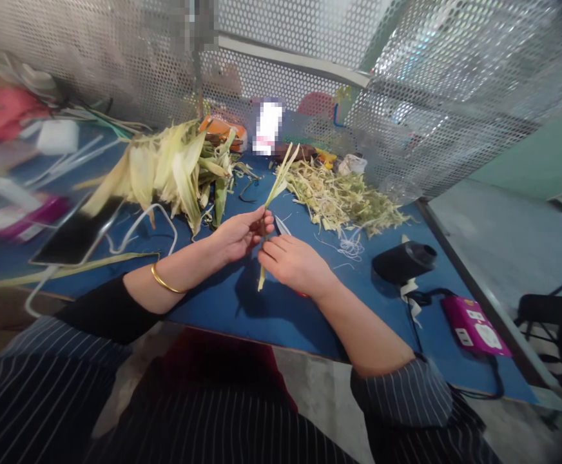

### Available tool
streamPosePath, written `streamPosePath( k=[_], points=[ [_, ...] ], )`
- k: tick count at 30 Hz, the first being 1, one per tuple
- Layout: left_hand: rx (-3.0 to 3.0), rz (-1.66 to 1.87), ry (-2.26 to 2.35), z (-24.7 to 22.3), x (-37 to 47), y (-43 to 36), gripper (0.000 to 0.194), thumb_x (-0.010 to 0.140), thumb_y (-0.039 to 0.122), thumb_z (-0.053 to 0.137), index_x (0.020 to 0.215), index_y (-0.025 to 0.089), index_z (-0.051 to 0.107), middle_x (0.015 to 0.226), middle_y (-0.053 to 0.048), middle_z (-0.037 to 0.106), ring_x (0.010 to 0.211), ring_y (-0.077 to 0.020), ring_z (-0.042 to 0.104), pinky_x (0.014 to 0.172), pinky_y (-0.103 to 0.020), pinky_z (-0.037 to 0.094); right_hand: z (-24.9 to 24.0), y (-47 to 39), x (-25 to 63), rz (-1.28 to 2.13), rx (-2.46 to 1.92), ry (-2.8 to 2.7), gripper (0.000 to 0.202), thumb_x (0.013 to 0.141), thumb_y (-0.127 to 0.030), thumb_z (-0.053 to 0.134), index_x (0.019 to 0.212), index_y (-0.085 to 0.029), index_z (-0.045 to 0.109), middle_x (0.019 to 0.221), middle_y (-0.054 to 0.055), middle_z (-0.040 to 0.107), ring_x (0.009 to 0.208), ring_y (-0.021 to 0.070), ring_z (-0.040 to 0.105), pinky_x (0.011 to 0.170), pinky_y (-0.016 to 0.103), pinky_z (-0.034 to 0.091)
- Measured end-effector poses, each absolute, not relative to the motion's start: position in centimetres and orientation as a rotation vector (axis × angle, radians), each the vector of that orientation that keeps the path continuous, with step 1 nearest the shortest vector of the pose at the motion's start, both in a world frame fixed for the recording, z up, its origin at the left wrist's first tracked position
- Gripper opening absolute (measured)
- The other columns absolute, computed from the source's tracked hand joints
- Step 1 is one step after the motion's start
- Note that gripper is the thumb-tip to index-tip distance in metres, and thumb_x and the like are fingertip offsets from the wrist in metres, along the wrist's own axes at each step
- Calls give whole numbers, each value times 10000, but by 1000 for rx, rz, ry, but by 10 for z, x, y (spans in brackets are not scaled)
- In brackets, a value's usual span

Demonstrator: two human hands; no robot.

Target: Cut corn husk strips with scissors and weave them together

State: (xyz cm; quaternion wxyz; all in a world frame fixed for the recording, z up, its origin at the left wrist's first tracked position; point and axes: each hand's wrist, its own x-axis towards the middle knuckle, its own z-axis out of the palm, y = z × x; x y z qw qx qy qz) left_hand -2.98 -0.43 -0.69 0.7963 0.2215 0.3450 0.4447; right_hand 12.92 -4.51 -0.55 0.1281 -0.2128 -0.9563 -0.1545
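Both of my hands meet over the blue table (203, 309), around a thin bundle of pale corn husk (279, 180). Its leafy ends fan upward and its short stem end points down below my fingers. My left hand (242, 235) pinches the bundle near the middle, thumb and fingers closed. Just below, my right hand (293, 263) has its fingers closed on the lower part. Scissors (281, 225) lie on the table behind my right hand, partly covered by it. A gold bangle (162, 280) is on my left wrist.
Large husks (165, 167) are heaped at the back left, shredded husk (334, 193) at the back right. White string (351, 245), a black cylinder (401, 261) and a magenta box (474, 325) lie right; a dark tablet-like device (78, 232) left. Perforated metal mesh (290, 77) stands behind.
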Motion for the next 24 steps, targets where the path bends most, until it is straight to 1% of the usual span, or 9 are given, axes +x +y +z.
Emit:
streamPosePath(
  k=[3,5,7,9,11,13,18,20,24],
  points=[
    [453,965,706,-4,-30,-4,247,931,227,474,734,110,566,524,40,467,446,-30,480,429,-133,401,-6,-44,132,-139,-718,-2594,236,915,-114,391,959,-166,617,924,85,661,844,174,593,770,327,453],
    [510,985,716,-5,-28,-6,236,928,235,480,754,107,575,520,50,439,441,-30,468,429,-136,410,-7,-42,135,141,-869,-2278,178,902,-158,452,1003,-188,595,954,62,654,835,155,608,772,309,470],
    [611,981,743,-7,-26,-10,205,908,244,519,781,103,596,548,44,461,456,-38,485,424,-147,422,-7,-38,138,399,-1025,-1907,138,875,-241,532,999,-201,577,889,32,635,754,138,618,720,295,493],
    [717,933,765,-10,-22,-15,185,883,253,560,801,98,618,591,29,504,475,-46,509,424,-161,437,-8,-34,139,613,-1101,-1632,197,820,-307,615,984,-207,569,837,7,613,673,125,615,653,285,504],
    [799,880,755,-13,-19,-19,184,873,260,576,812,97,634,625,13,541,494,-55,531,438,-172,454,-8,-30,138,769,-1111,-1506,225,768,-322,667,938,-207,576,816,-3,610,639,116,609,624,280,508],
    [854,853,731,-15,-17,-22,194,872,274,578,822,99,645,636,2,558,502,-57,542,419,-163,429,-8,-28,137,843,-1106,-1431,201,741,-303,685,875,-200,575,782,-12,608,618,105,596,614,273,507],
    [923,834,737,-15,-16,-23,217,872,291,578,829,96,663,653,-22,585,467,-44,549,305,-143,178,-6,-30,134,916,-1074,-1333,115,744,-228,656,792,-192,558,677,-37,582,562,85,554,557,243,478],
    [920,806,752,-13,-15,-24,216,878,281,567,819,99,668,653,-26,593,454,-41,543,310,-152,148,-4,-31,134,924,-1083,-1353,79,756,-218,638,763,-191,564,626,-46,557,528,78,524,532,235,459],
    [954,779,774,-11,-15,-25,164,840,260,614,791,112,666,675,-29,624,461,-36,536,331,-164,160,-1,-32,135,893,-1150,-1381,92,754,-242,644,723,-185,579,577,-42,551,512,82,503,527,241,444]
  ],
)
